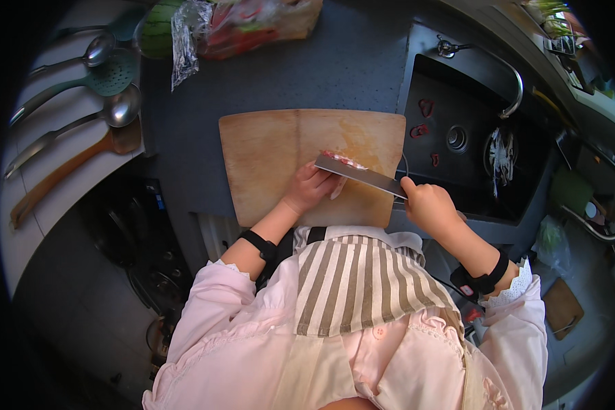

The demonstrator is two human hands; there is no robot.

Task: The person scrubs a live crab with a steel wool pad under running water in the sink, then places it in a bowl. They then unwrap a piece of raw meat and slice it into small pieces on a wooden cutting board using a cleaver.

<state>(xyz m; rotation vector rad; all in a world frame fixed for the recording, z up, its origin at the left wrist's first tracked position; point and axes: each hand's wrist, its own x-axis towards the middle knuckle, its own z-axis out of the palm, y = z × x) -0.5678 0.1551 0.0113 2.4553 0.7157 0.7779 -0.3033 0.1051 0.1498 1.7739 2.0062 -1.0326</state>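
Observation:
My right hand (430, 207) grips the handle of a broad-bladed kitchen knife (361, 177), its blade slanting up to the left above a wooden cutting board (261, 154). Along the blade's far edge lies a strip of red and white raw meat (343, 160). My left hand (312, 187) is at the near side of the blade, fingers curled over a pale pink piece of meat (338, 188). The blade partly hides those fingertips and the meat. A wet, yellowish smear marks the board's right half.
Right of the board is a dark sink (441, 169) with red pepper scraps (426, 107) and a curved faucet (515, 92). A watermelon (156, 31) and bagged produce (256, 25) stand at the back. Ladles (120, 105) and a wooden spatula (107, 143) are at left.

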